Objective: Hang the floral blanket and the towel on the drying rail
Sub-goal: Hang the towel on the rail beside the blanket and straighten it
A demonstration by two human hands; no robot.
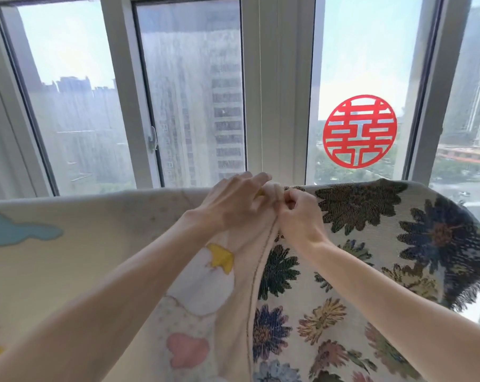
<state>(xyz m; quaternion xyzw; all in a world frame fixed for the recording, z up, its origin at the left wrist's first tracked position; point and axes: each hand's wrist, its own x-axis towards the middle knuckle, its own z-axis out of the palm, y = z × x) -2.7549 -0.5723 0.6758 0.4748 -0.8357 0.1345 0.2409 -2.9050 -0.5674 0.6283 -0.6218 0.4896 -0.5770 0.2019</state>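
Both cloths already hang over the drying rail, which runs left to right before the window point(178, 92) but is itself hidden under the fabric. The floral blanket point(371, 244) drapes on the right, its fringed edge at the far right; the cream towel point(81, 257) with cloud shapes spreads left. They meet at centre, where both hands work. The left hand point(233, 199) lies partly open over the towel's top edge, fingers extended; the right hand point(296, 213) is closed, pinching fabric at the seam. Free rail room, if any, lies leftward.
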